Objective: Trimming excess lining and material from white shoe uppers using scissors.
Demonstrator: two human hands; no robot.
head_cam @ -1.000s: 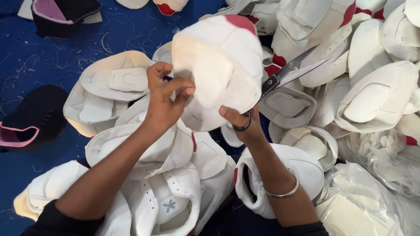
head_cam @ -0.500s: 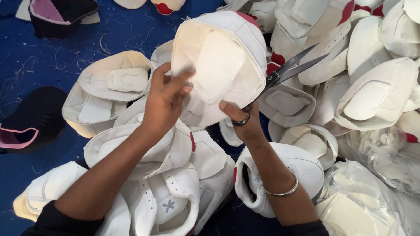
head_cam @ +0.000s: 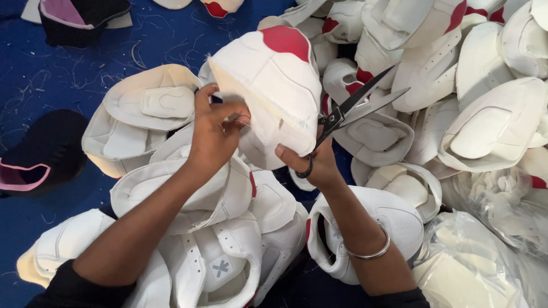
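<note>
My left hand (head_cam: 214, 134) pinches the lower left edge of a white shoe upper with a red patch (head_cam: 274, 80), held up over the pile. My right hand (head_cam: 311, 162) supports the same upper from below with its thumb, while its fingers sit in the loops of black-handled scissors (head_cam: 354, 108). The scissor blades stand apart and point up to the right, away from the upper. A metal bangle (head_cam: 368, 251) circles my right wrist.
Several white shoe uppers (head_cam: 142, 114) lie heaped on a blue surface (head_cam: 51, 74) littered with thread scraps. More white and red uppers (head_cam: 491, 125) pile up at right. Dark uppers with pink lining (head_cam: 34, 159) lie at left. Clear plastic bags (head_cam: 491, 251) sit at lower right.
The upper has turned so its red patch now faces up. My left fingers have closed into a pinch on its edge. The scissor blades have opened wider.
</note>
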